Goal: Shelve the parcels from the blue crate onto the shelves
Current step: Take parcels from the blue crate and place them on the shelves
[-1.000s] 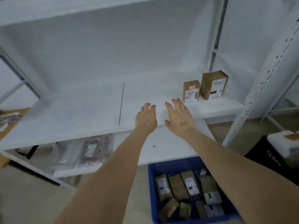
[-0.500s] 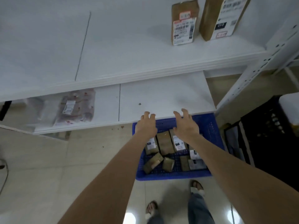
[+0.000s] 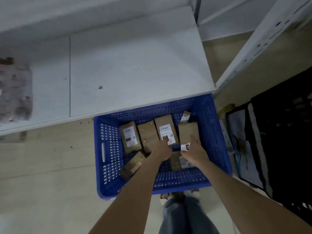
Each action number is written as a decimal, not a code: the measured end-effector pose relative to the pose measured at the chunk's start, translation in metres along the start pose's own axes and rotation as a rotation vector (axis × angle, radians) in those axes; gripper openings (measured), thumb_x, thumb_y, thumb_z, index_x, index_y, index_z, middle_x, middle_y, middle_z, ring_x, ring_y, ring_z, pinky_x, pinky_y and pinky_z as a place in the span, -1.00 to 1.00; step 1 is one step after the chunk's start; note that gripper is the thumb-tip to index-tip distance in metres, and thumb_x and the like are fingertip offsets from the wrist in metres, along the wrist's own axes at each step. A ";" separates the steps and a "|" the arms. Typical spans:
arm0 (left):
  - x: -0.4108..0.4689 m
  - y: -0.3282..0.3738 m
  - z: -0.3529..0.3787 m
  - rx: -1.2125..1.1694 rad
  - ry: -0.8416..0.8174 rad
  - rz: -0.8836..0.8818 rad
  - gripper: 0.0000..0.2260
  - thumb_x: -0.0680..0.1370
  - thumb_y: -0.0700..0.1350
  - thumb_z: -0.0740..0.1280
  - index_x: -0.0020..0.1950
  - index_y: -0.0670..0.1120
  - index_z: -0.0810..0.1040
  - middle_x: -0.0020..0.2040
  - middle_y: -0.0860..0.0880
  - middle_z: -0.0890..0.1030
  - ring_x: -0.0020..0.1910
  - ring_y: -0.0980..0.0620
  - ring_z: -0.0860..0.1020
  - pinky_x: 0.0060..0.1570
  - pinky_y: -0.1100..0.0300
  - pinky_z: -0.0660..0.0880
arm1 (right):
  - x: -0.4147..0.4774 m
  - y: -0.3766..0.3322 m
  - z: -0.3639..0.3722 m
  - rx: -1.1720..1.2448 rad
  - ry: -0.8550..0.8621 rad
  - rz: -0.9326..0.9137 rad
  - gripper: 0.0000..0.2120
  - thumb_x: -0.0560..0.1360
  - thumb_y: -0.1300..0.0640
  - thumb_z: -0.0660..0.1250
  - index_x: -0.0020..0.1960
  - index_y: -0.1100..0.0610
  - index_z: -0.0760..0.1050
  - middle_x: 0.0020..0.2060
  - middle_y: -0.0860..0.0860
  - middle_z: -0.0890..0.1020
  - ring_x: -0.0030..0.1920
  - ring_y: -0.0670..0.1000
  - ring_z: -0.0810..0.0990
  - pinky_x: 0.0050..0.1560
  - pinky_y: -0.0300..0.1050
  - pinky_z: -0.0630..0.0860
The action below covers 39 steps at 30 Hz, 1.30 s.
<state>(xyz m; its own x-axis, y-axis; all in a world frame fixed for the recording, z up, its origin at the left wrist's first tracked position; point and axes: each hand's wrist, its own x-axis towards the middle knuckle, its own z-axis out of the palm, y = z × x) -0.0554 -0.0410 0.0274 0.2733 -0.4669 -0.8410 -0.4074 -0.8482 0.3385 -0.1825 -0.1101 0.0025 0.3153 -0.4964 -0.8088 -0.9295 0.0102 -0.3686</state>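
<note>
- The right hand [image 3: 194, 149] grips the near end of a plain brown parcel [image 3: 188, 132]. The thumb lies on its top face and the fingers curl in beside its white label.
- The left hand [image 3: 162, 149] is just beside it, and the two hands are close but apart. Its fingertips are down on the near end of a labelled parcel [image 3: 166, 129]. The back of the hand hides the fingers, so I cannot tell whether they are closed on it.
- To do this step well, I would get a full hold on each parcel before lifting. I would then lift straight up, clear of the neighbours packed alongside, with one parcel per hand.
- Both parcels lie inside the blue crate [image 3: 108, 149], which stands on the floor with its far end tucked under the lower shelf [image 3: 135, 65].
- Count in the crate: about eight parcels show.
  - Four lie side by side across the middle.
  - One small one is behind them.
  - Three are nearer the person.
  - Any under the hands are hidden.
- Beyond that there is one blue crate and one shelf board in view.
- One clear-wrapped pack [image 3: 15, 92] lies at the shelf's left end.
- One black crate [image 3: 287, 132] is off to the right.
</note>
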 end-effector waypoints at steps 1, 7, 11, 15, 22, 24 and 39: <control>0.026 -0.004 0.012 -0.029 -0.007 0.002 -0.61 0.62 -0.22 0.14 0.45 -0.23 0.24 0.27 -0.25 0.49 0.14 -0.20 0.53 0.00 0.04 0.52 | 0.022 0.012 0.005 0.042 0.009 0.028 -0.18 0.55 0.05 0.32 0.58 0.08 -0.16 0.55 0.09 0.04 0.40 0.16 0.32 0.21 -0.04 0.42; 0.141 -0.017 0.088 -0.301 -0.019 -0.065 -0.50 0.63 -0.17 0.18 0.53 -0.20 0.08 0.42 -0.18 0.36 0.30 -0.15 0.43 0.16 0.13 0.40 | 0.147 0.081 0.043 0.190 0.101 0.119 -0.14 0.41 0.00 0.46 0.55 0.09 0.06 0.46 0.14 0.23 0.37 0.18 0.34 0.30 0.04 0.40; 0.213 -0.031 0.128 -0.424 -0.030 -0.086 -0.51 0.59 -0.21 0.22 0.48 -0.22 0.14 0.20 -0.12 0.51 -0.02 -0.04 0.50 0.00 0.16 0.40 | 0.212 0.106 0.062 0.237 0.148 0.121 -0.14 0.34 -0.05 0.48 0.51 0.08 0.14 0.41 0.13 0.31 0.32 0.14 0.40 0.27 0.03 0.43; 0.257 -0.039 0.142 -0.439 -0.044 -0.073 -0.53 0.60 -0.21 0.19 0.47 -0.24 0.15 0.35 -0.20 0.40 0.12 -0.12 0.48 -0.07 0.16 0.36 | 0.259 0.119 0.076 0.347 0.168 0.162 -0.05 0.31 0.03 0.52 0.53 0.10 0.06 0.39 0.11 0.33 0.28 0.09 0.42 0.21 0.04 0.45; 0.255 -0.084 0.119 -0.722 0.008 -0.164 -0.72 0.54 -0.20 0.28 0.25 -0.21 0.48 0.09 -0.17 0.59 0.06 -0.13 0.56 -0.04 0.13 0.46 | 0.256 0.090 0.102 0.438 0.044 0.187 -0.36 0.40 0.08 0.45 0.40 0.17 0.29 0.20 0.11 0.48 0.12 0.10 0.52 0.15 0.01 0.52; 0.236 -0.097 0.100 -0.766 0.088 -0.188 -0.56 0.43 -0.06 0.39 0.25 -0.24 0.50 0.12 -0.21 0.61 0.08 -0.17 0.58 0.05 0.04 0.50 | 0.234 0.069 0.107 0.536 0.032 0.165 -0.39 0.40 0.11 0.45 0.38 0.20 0.33 0.16 0.16 0.52 0.08 0.12 0.56 0.07 0.01 0.57; -0.061 -0.080 -0.104 -0.823 0.396 -0.134 -0.67 0.61 -0.21 0.19 0.37 -0.08 0.44 0.22 -0.04 0.50 0.12 0.00 0.46 -0.01 0.21 0.43 | -0.038 -0.116 0.027 0.856 -0.225 0.054 -0.57 0.50 0.14 0.41 0.30 -0.01 0.33 0.22 0.13 0.53 0.10 0.21 0.58 -0.10 0.11 0.59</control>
<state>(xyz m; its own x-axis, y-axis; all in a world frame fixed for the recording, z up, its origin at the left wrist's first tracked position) 0.0512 0.0288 0.0954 0.6130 -0.2745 -0.7409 0.3561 -0.7411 0.5692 -0.0811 -0.0691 0.0639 0.3892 -0.2951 -0.8726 -0.5105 0.7194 -0.4710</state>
